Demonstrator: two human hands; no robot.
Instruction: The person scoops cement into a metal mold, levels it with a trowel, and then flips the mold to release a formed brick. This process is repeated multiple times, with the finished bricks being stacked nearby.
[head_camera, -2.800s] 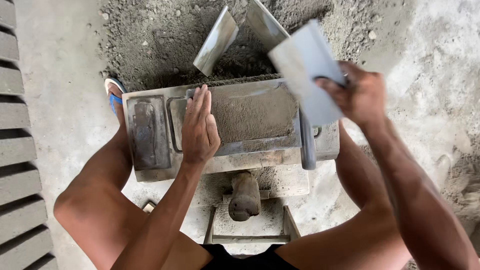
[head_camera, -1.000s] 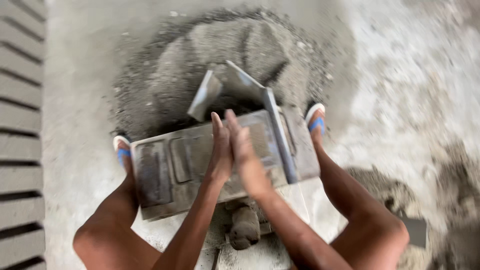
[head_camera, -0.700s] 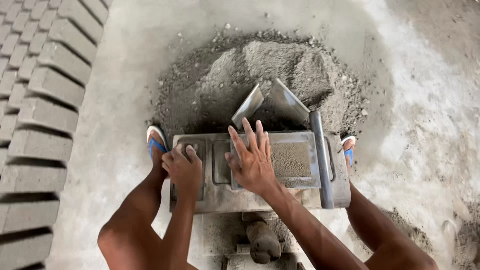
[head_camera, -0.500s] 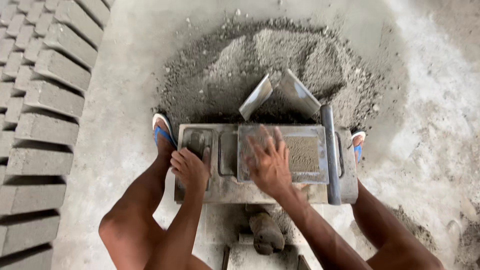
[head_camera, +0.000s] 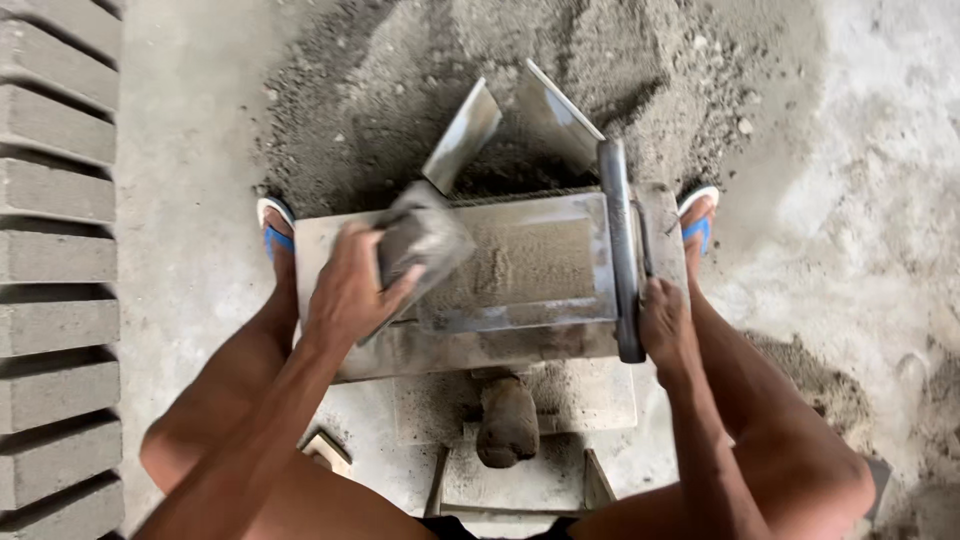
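The metal block mould (head_camera: 520, 290) sat on the concrete floor (head_camera: 190, 180) between the person's feet, its open cavity filled level with grey sandy mix (head_camera: 535, 262). Over the mould's near-left part the left hand (head_camera: 345, 290) was clenched around a grey, dust-caked flat plate (head_camera: 422, 240), fingers wrapped over its edge, the plate tilted and blurred above the cavity's left end. At the mould's right side the right hand (head_camera: 665, 325) was closed over the near end of a dark metal bar (head_camera: 620, 250) that ran along that side, front to back. Behind the mould two shiny metal flaps (head_camera: 515, 125) stood up at an angle, and beyond them lay a heap of dark damp sand mix (head_camera: 520, 70). Blue-strapped sandals showed just left (head_camera: 275, 228) and right (head_camera: 697, 215) of the mould. Just in front of the mould, between the knees, a rounded dusty knob (head_camera: 508, 420) stood on a lower frame. Well to the mould's left, rows of finished grey blocks (head_camera: 55, 270) lay side by side on the floor.
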